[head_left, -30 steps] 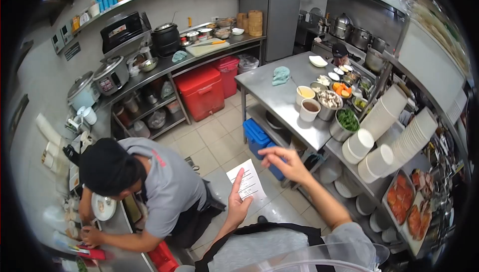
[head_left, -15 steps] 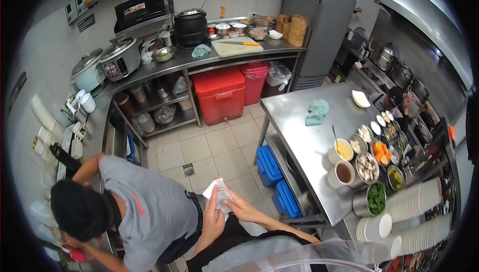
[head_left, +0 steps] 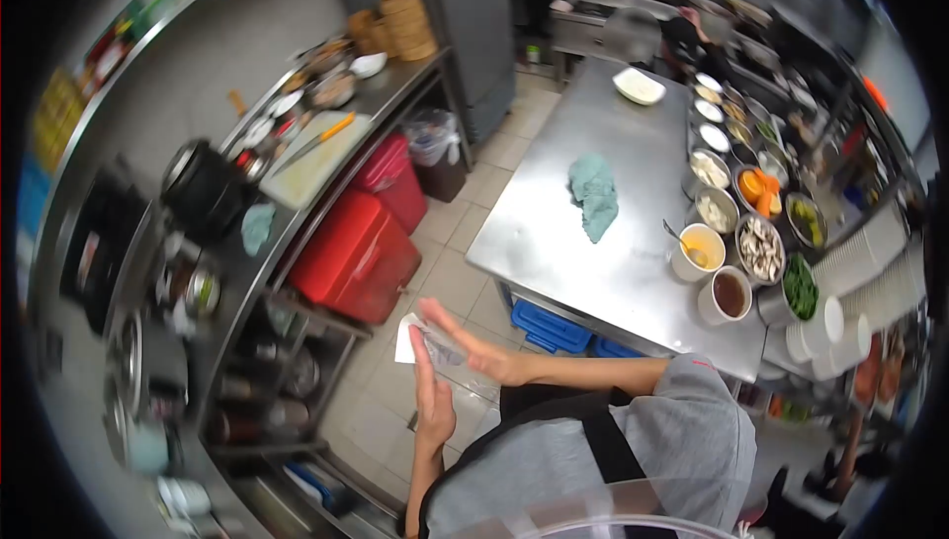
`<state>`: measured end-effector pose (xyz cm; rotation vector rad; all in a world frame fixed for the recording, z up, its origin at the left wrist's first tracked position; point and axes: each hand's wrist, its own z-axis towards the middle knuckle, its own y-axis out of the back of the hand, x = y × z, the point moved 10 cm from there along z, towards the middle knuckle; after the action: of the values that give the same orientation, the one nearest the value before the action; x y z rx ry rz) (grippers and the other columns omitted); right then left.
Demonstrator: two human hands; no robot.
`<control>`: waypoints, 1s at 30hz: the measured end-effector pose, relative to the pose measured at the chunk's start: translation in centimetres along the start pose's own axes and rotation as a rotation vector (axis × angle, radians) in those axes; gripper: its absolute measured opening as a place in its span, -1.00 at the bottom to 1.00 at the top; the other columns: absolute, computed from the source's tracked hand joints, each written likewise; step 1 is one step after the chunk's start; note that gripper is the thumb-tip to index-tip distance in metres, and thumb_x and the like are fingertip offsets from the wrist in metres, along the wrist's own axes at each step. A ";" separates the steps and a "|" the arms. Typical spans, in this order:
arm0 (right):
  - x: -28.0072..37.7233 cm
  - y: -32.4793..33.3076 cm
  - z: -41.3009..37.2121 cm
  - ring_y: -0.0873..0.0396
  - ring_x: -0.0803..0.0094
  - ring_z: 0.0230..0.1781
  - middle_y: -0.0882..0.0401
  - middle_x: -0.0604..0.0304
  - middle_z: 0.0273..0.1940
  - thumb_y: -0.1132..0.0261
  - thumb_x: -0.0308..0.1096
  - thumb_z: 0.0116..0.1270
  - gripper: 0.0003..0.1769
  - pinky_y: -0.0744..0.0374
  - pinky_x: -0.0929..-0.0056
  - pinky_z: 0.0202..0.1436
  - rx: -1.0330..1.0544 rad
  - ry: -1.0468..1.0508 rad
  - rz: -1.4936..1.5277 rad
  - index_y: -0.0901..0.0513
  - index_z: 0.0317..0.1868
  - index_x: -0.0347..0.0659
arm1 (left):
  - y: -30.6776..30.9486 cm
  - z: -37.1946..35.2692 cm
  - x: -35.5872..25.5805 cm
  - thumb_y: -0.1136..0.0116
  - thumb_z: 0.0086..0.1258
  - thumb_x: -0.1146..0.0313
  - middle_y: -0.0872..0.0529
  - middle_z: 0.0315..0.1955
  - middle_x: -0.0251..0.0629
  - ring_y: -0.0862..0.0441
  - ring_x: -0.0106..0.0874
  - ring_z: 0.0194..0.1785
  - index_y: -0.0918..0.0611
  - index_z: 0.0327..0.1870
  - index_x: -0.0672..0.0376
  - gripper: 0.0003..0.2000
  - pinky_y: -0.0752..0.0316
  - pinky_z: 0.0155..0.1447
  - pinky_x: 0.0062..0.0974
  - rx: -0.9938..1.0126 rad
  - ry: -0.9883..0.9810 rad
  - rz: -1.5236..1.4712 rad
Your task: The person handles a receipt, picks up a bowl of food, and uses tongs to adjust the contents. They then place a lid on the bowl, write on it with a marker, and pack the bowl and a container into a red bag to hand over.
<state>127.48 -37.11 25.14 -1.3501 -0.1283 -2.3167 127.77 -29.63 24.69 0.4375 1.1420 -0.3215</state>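
Observation:
A white paper slip (head_left: 405, 338) is in front of me, between my two hands. My left hand (head_left: 432, 401) is upright, its fingers pressed against the slip and holding it. On the other side, my right hand (head_left: 486, 351) has its fingers stretched out alongside the paper. Blur keeps me from seeing whether it touches the slip. The paper's lower part is smeared by motion.
To the right stands a steel table (head_left: 534, 213) with a teal cloth (head_left: 594, 193), a white dish (head_left: 639, 87), a cup of brown liquid (head_left: 727, 295) and several ingredient bowls. A red cooler (head_left: 354, 257) sits under the left counter. Another person (head_left: 684, 35) is near the stove.
My view has swung to the right, and the co-worker in grey at the left is out of sight. My right hand's fingers have straightened from their grip on the slip.

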 end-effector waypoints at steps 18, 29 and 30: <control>-8.3 25.5 15.2 -0.49 0.29 -0.07 -0.10 -0.04 0.22 -0.24 -0.39 0.22 -0.32 -0.51 0.42 -0.01 -0.848 -0.133 -0.635 -0.15 0.32 -0.13 | 14.6 45.3 5.3 -0.02 0.20 0.68 -0.62 -0.32 -0.14 -0.60 -0.30 -0.27 -0.60 -0.23 0.28 -0.82 -0.43 -0.27 -0.52 0.403 -0.438 0.588; -24.7 32.9 10.6 -0.32 0.07 0.10 -0.15 -0.13 0.15 -0.30 -0.48 0.09 -0.30 -0.58 0.40 -0.13 -1.234 -0.679 -0.952 -0.21 0.26 -0.21 | 44.7 89.1 2.3 0.18 0.17 0.71 -0.56 0.01 -0.11 -0.67 -0.40 -0.20 -0.54 0.05 0.22 -0.58 -0.58 -0.31 -0.57 -0.381 -0.532 0.377; -27.9 33.8 9.2 -0.30 0.05 0.14 -0.12 -0.14 0.15 -0.30 -0.49 0.08 -0.30 -0.57 0.37 -0.12 -1.250 -0.756 -0.936 -0.22 0.25 -0.22 | 47.0 91.5 1.8 0.19 0.16 0.72 -0.56 0.01 -0.09 -0.68 -0.39 -0.18 -0.54 0.05 0.24 -0.57 -0.59 -0.30 -0.56 -0.446 -0.529 0.356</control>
<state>160.94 -55.18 1.47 -3.3275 0.7351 -2.3712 223.29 -33.61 62.75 0.1372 0.5749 0.1302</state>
